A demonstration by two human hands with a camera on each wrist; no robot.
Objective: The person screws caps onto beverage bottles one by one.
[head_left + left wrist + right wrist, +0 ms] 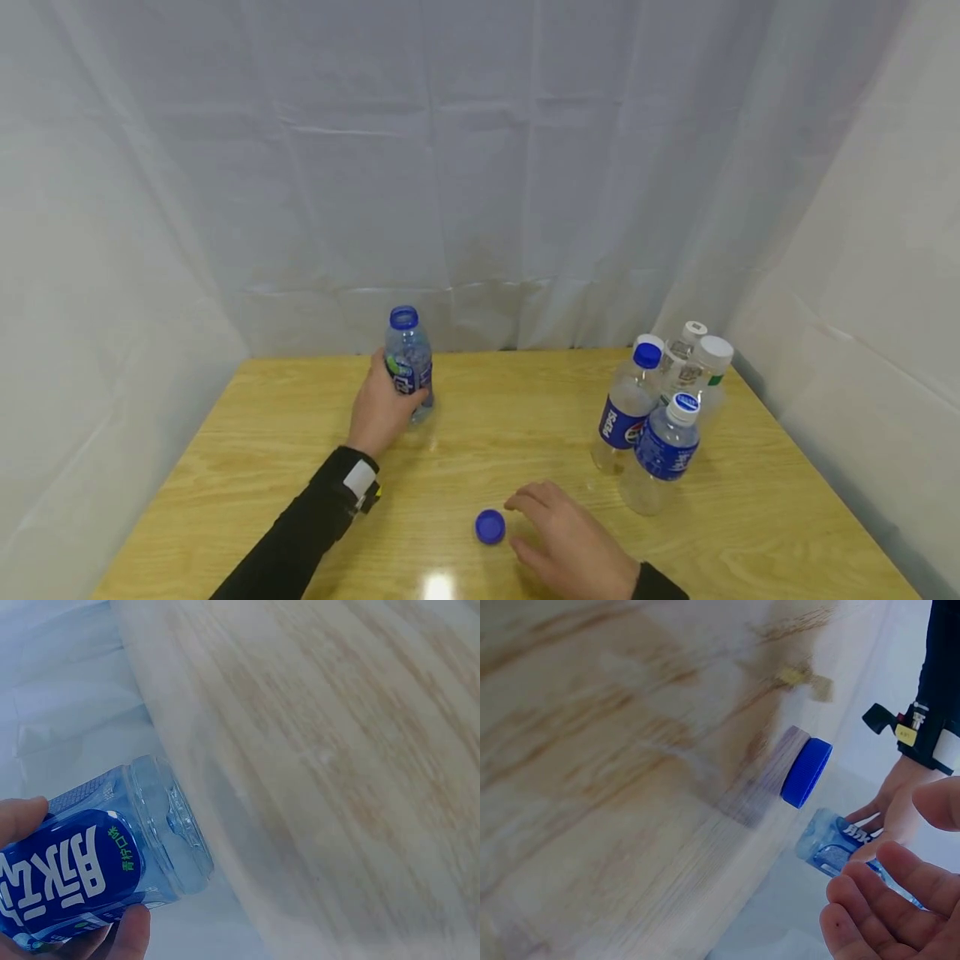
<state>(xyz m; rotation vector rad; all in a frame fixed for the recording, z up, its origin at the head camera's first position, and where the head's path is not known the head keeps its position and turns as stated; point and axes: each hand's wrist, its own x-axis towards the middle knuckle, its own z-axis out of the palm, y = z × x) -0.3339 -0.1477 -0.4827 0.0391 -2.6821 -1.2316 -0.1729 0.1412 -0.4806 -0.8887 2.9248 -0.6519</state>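
My left hand [381, 410] grips an uncapped, blue-tinted plastic bottle [405, 340] round its label near the far edge of the table. The bottle stands upright, its blue-ringed mouth uppermost. In the left wrist view, the thumb and fingers wrap the dark blue label of the bottle [161, 859], and its base end is close to the wood. A round blue bottle cap [490, 527] lies on the table nearer to me. Just right of that cap, my right hand [570, 542] hovers with relaxed, slightly bent fingers and holds nothing. The right wrist view shows the cap [807, 772] beyond its fingertips.
Several capped plastic bottles stand grouped at the right of the wooden table [300, 467]. Among them are a Pepsi bottle [621, 421] with a blue cap and a blue-labelled bottle [666, 454] with a white cap. Pale sheeting [480, 167] encloses the back and both sides.
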